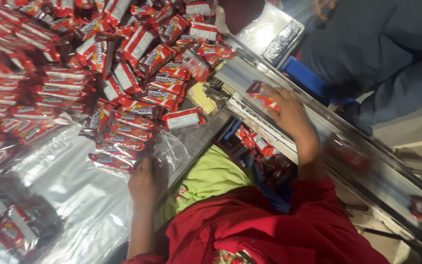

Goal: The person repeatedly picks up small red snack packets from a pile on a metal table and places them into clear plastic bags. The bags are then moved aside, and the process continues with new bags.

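- Setting a red snack packet (262, 98) onto the metal conveyor track (362, 168) at centre right, the right hand (289, 115) has its fingers clamped on the packet (motion blur softens the edges)
- Resting at lower centre, the left hand (143, 183) touches the clear plastic sheet (74, 195) beside the pile of red packets (123, 83); its fingers curl loosely, holding nothing that I can make out
- Judged from this: lay the packet flat and square in the channel, well apart from the blurred packet (348, 151) further down the track
- Keep the left hand close to the pile
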